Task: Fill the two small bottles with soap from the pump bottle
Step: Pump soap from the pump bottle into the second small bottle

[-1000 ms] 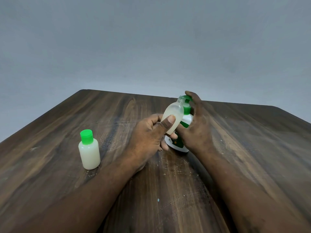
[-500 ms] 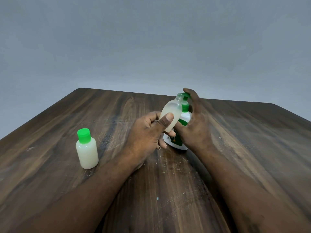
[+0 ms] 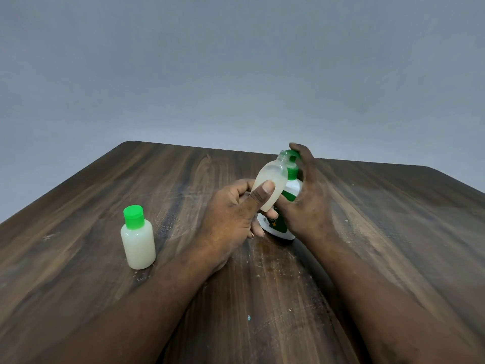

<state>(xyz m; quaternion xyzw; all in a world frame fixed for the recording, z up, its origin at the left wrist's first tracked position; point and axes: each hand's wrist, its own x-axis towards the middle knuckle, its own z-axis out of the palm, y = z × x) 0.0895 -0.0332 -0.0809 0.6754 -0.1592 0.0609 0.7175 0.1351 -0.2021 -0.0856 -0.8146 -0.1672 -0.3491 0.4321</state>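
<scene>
Left hand [image 3: 231,214]: you grip the uncapped small bottle [image 3: 270,183]; thumb pressed flat on its near side, fingers curled round the far side. The bottle is tilted, its open neck leaning up and to the right, just at the nozzle of the green pump head [image 3: 291,154]; pale soap sits inside, level hard to read.

Right hand [image 3: 311,206]: you wrap the pump bottle [image 3: 294,189] from its right side; one finger arches over the top of the pump head, the others lie close together down the bottle's side; cannot tell whether the pump is pressed down.

The pump bottle stands mid-way across the wooden table [image 3: 393,232]; its base is just beyond your left fingers.

The capped small bottle [image 3: 137,245] stands upright well to the left, apart from both hands; green cap [image 3: 133,218] on; milky soap nearly to the shoulder.
</scene>
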